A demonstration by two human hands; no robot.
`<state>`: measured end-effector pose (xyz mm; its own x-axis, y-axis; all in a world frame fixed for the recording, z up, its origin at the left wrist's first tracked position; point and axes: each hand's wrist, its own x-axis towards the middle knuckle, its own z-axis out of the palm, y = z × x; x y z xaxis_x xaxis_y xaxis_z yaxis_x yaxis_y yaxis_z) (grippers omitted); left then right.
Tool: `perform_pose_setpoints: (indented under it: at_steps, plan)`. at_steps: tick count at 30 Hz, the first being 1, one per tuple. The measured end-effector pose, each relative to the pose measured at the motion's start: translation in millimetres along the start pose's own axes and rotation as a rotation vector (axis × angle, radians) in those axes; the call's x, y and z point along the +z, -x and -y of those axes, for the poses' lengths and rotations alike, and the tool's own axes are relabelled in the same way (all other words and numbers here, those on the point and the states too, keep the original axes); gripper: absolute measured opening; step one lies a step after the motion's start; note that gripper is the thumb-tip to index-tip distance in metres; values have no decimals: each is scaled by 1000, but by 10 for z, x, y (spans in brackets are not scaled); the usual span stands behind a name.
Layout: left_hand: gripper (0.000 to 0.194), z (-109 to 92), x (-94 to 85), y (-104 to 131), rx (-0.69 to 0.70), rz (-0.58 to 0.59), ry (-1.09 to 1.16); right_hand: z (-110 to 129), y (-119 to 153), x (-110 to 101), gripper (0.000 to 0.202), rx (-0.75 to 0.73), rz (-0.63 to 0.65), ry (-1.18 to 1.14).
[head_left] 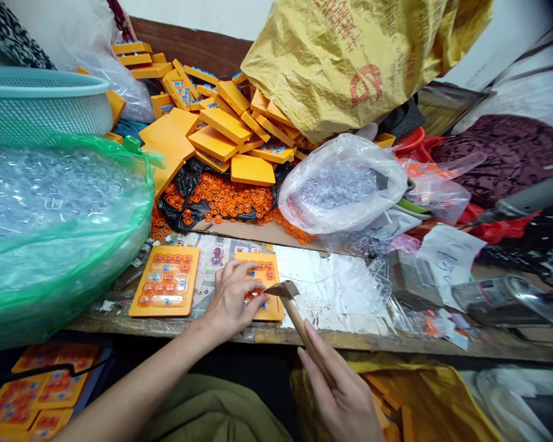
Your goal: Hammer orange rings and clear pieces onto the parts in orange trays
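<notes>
My right hand (341,393) is wrapped round the wooden handle of a hammer (299,316). The hammer's metal head is over an orange panel (273,312) at the bench's front edge, its pointed end close to my left fingertips. My left hand (235,296) lies across that panel, thumb and fingers pinched around a small orange cap (255,294). Part of the panel is hidden under this hand. To the left lies a second orange panel (195,270), fitted with rows of round orange caps and longer clear covers.
Behind are piled orange panels (221,126), loose orange caps (230,193) and a white bag (290,212) of clear pieces. A green bag (64,258) of clear parts bulges at left below a blue basket (41,83). Clear parts and a jar (502,301) stand right.
</notes>
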<state>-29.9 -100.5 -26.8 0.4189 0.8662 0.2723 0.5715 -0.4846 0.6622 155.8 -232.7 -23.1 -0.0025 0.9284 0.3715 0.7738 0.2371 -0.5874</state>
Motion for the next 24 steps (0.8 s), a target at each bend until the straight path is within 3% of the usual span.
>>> perform_pose_setpoints:
  at_steps: [3, 6, 10, 14, 16, 18, 21, 24]
  plan:
    - [7, -7, 20, 8, -20, -29, -17, 27, -3, -30, 59, 1, -33, 2]
    - [7, -29, 69, 46, -19, -60, -27, 20, -12, -35, 53, 21, 69, 23]
    - [11, 25, 28, 32, 4, -78, -8, -41, -17, 23, 41, 170, 76, -54]
    - [30, 285, -280, -336, -5, -116, -72, -108, -81, 111, 45, 469, -126, -198]
    - [30, 453, -460, -627, -108, -52, -260, -144, -141, 149, 52, 580, -198, -264]
    - [26, 602, -583, -894, -170, -14, -313, -179, -198, 179, 57, 635, -205, -318]
    - [18, 754, -616, -1136, -236, 49, -313, -217, -237, 208, 61, 653, -198, -363]
    - [17, 834, -540, -1199, -276, 82, -262, -227, -234, 216, 64, 654, -192, -381]
